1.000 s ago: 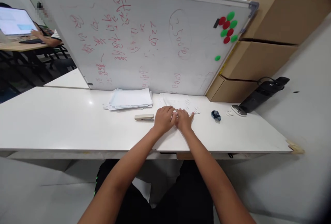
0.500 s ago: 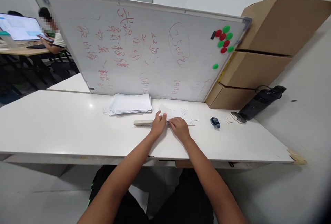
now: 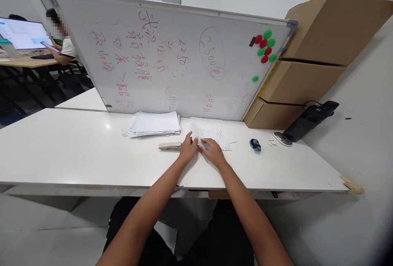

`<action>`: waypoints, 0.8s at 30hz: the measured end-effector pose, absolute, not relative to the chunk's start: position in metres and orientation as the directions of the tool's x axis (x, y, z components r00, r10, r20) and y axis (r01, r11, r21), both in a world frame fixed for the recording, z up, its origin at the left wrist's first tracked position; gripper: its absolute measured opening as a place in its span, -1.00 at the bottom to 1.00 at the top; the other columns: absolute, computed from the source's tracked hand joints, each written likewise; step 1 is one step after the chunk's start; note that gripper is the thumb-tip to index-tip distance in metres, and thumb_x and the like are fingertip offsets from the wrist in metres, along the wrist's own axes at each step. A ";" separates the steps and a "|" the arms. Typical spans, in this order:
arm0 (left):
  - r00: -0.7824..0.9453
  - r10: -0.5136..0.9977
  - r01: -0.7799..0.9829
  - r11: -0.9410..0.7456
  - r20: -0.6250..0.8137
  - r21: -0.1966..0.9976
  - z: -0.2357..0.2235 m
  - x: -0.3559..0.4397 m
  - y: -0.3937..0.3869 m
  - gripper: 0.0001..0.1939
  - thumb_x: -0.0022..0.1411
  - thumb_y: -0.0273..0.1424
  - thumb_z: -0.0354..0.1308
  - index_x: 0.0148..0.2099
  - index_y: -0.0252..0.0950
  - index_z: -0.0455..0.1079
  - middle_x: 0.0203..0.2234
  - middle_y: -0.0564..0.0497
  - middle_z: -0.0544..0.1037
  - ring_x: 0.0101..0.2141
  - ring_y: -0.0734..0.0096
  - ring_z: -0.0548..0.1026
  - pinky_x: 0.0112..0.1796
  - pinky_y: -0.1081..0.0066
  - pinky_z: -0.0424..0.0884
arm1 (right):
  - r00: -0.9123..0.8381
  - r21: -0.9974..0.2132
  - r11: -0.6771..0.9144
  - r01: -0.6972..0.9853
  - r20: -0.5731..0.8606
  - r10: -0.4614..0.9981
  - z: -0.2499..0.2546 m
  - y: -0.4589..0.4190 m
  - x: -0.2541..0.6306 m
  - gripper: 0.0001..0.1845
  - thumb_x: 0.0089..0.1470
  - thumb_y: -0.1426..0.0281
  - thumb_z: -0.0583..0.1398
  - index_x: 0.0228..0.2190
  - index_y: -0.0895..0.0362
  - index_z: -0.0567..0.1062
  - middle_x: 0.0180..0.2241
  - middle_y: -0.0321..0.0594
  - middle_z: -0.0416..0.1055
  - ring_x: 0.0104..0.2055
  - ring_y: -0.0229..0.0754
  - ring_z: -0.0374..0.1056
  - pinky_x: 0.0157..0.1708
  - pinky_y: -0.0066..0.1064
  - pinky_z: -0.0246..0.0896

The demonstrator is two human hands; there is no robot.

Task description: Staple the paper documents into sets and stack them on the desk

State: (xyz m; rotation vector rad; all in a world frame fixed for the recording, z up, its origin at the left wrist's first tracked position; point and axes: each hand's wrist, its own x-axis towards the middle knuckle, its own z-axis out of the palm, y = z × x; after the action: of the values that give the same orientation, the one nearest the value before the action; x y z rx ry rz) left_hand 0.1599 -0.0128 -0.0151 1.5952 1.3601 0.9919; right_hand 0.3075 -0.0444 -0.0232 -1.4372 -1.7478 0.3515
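My left hand (image 3: 188, 147) is closed on the near left corner of some printed paper sheets (image 3: 211, 129) lying on the white desk. Close beside it, my right hand (image 3: 213, 152) pinches the near edge of the same sheets, which curl up slightly between the hands. The fingertips of both hands nearly meet and partly hide the paper. Just left of my left hand lies a pale stapler (image 3: 168, 146), its right end hidden behind that hand. Further left and back sits a thick stack of paper (image 3: 156, 123).
A whiteboard (image 3: 172, 61) with red writing and magnets leans behind the papers. To the right are a small dark blue object (image 3: 255, 145), a computer mouse (image 3: 283, 139), a black bottle (image 3: 310, 120) and stacked cardboard boxes (image 3: 307, 80). Another person (image 3: 66, 49) sits at a far desk.
My right fingers have spread a little from the pinch and shifted on the sheets' edge. The paper between my hands has lifted and turned slightly. The stapler has stayed in place.
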 end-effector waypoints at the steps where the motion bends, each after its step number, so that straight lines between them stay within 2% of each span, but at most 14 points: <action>1: 0.123 0.991 0.371 -0.102 0.060 0.923 -0.014 0.160 -0.014 -0.39 0.33 -0.14 -0.08 0.33 -0.30 0.02 0.05 -0.16 0.44 0.06 0.25 0.39 0.04 0.28 0.29 | 0.005 -0.683 0.287 0.671 0.391 0.920 -0.023 -0.045 0.308 -0.64 0.06 0.27 0.18 -0.08 0.06 0.47 -0.08 -0.15 0.44 -0.03 -0.10 0.34 0.01 -0.23 0.22; 3: 0.141 0.988 0.379 -0.107 0.056 0.919 -0.013 0.160 -0.016 -0.38 0.34 -0.12 -0.12 0.34 -0.29 0.00 0.13 -0.16 0.37 0.12 0.24 0.34 0.06 0.29 0.27 | 0.017 -0.715 0.263 0.647 0.359 0.933 -0.021 -0.045 0.308 -0.60 0.05 0.25 0.19 -0.05 0.06 0.44 -0.05 -0.15 0.42 -0.01 -0.11 0.33 0.01 -0.25 0.22; 6: 0.150 0.985 0.383 -0.134 0.082 0.914 -0.013 0.162 -0.015 -0.38 0.34 -0.11 -0.12 0.33 -0.29 0.02 0.23 -0.16 0.23 0.18 0.22 0.26 0.11 0.29 0.23 | 0.013 -0.737 0.243 0.631 0.323 0.946 -0.019 -0.046 0.308 -0.63 0.07 0.22 0.18 -0.08 0.06 0.47 -0.08 -0.17 0.44 -0.02 -0.13 0.34 0.02 -0.27 0.21; 11: 0.136 0.984 0.418 -0.164 0.117 0.893 -0.018 0.164 -0.012 -0.41 0.33 -0.13 -0.11 0.30 -0.31 0.09 0.31 -0.16 0.06 0.28 0.23 0.04 0.22 0.24 0.05 | -0.004 -0.691 0.224 0.687 0.305 0.952 -0.019 -0.046 0.308 -0.70 0.11 0.24 0.14 -0.14 0.06 0.50 -0.13 -0.21 0.49 -0.04 -0.11 0.32 0.00 -0.24 0.20; 16: 0.183 0.966 0.525 -0.253 0.183 0.813 -0.019 0.167 -0.020 -0.34 0.34 -0.11 -0.14 0.34 -0.40 -0.01 0.35 -0.24 -0.15 0.32 0.10 -0.14 0.23 0.10 -0.03 | -0.020 -0.659 0.260 0.706 0.348 0.937 -0.020 -0.045 0.307 -0.70 0.12 0.26 0.12 -0.13 0.04 0.49 -0.13 -0.24 0.49 -0.07 -0.11 0.32 -0.04 -0.24 0.21; 21: 0.199 0.939 0.656 -0.341 0.282 0.673 -0.020 0.169 -0.025 -0.35 0.34 -0.13 -0.13 0.33 -0.42 0.02 0.34 -0.31 -0.18 0.31 -0.07 -0.20 0.22 -0.04 -0.09 | -0.029 -0.655 0.291 0.698 0.380 0.925 -0.021 -0.044 0.307 -0.70 0.17 0.30 0.05 -0.14 0.05 0.50 -0.13 -0.23 0.50 -0.08 -0.11 0.34 -0.01 -0.22 0.19; 24: 0.197 0.931 0.692 -0.354 0.307 0.629 -0.022 0.169 -0.025 -0.38 0.34 -0.14 -0.11 0.32 -0.38 0.06 0.34 -0.29 -0.13 0.31 -0.12 -0.20 0.19 -0.11 -0.05 | 0.043 -0.734 0.231 0.639 0.333 0.942 -0.023 -0.043 0.308 -0.64 0.20 0.23 0.02 -0.09 0.04 0.49 -0.06 -0.21 0.48 0.00 -0.11 0.33 0.04 -0.21 0.17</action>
State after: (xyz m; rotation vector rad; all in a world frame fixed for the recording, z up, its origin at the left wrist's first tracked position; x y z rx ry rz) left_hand 0.1688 -0.0250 -0.0216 2.1272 1.5246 0.9406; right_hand 0.3076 -0.0427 -0.0227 -1.4895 -1.6774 0.4619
